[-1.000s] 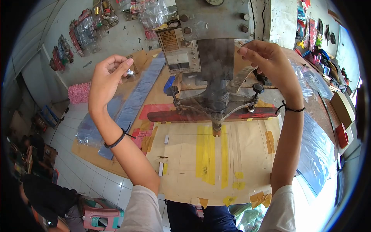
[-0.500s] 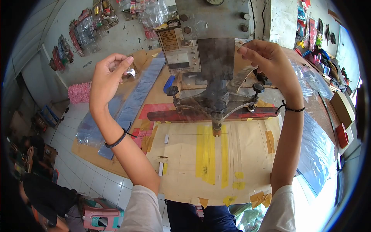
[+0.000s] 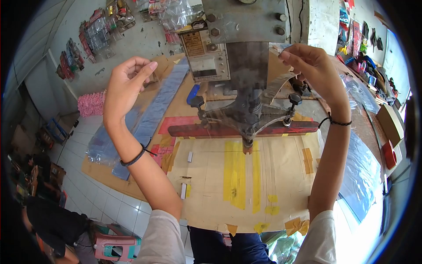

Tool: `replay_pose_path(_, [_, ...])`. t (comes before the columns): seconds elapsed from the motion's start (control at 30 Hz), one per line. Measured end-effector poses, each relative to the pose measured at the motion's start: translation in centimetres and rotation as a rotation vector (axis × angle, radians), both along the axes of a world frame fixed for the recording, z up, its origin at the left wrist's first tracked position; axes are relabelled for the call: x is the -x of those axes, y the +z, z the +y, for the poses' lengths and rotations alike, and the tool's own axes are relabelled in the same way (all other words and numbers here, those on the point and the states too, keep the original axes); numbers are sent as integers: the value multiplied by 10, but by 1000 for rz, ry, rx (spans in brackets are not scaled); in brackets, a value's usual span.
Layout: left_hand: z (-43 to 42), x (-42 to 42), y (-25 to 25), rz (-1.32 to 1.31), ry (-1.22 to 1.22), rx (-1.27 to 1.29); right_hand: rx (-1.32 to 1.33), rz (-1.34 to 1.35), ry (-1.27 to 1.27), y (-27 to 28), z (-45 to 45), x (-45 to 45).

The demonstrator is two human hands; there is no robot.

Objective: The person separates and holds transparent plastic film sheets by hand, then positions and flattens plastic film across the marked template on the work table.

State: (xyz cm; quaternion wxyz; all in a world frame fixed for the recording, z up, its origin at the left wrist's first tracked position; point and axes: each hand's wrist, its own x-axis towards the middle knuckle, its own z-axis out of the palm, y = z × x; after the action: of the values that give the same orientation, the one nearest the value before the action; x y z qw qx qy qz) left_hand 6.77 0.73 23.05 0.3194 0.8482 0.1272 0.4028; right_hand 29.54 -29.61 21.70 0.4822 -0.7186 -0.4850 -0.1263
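Observation:
Both my hands are raised in front of a press-like machine [image 3: 248, 79], one to each side of its column. My left hand [image 3: 127, 90] is closed in a pinch, thumb against fingers. My right hand [image 3: 314, 72] pinches in the same way, level with the machine's column. A faint haze between them looks like a clear plastic sheet [image 3: 246, 99] held by both hands, though its edges hardly show. Below, the machine's red bar [image 3: 189, 131] sits over the back of a tan work board [image 3: 206, 176] with yellow tape strips [image 3: 234, 176].
Long clear-blue plastic strips [image 3: 156, 110] lie left of the machine, and a clear plastic sheet pile [image 3: 358, 171] lies right. Two small white blocks [image 3: 190, 156] sit on the board's left side. A person in black [image 3: 55, 224] is at lower left by a pink stool [image 3: 116, 246].
My right hand has moved slightly right and my left hand a little right too, both still pinched. The bright glint by my left fingers has faded. The bar looks unmoved.

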Motion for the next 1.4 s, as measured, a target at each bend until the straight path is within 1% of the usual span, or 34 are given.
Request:
replay_pose_path(0.2, [-10,-9,0,-14,-39,-21,52,32,-48,2,-12,-13])
replay_pose_path(0.3, [-9,-15,-1,-15,-117,-29,45,15,-66,1,-17,-21])
replay_pose_path(0.4, [-13,-19,-1,-9,-139,-23,67,54,-61,3,-24,-27])
replay_pose_path(0.5, [-17,-22,-1,-9,-154,-25,53,36,-84,4,-29,-25])
replay_pose_path(0.8, [-27,-40,-4,-87,-247,-50,87,62,-114,4,-50,-36])
replay_pose_path(0.9, [-32,-46,-5,-99,-248,-65,76,77,-157,4,-54,-39])
replay_pose_path(1.0, [-32,-51,-8,-106,-202,-102,78,84,-147,4,-59,-42])
replay_pose_path(1.2, [-39,-53,-7,-68,-192,-92,72,85,-179,4,-63,-44])
replay_pose_path(1.3, [-40,-53,-7,-97,-208,-83,89,110,-173,5,-63,-45])
replay_pose_path(1.4, [-37,-50,-6,-97,-202,-97,83,81,-163,6,-61,-40])
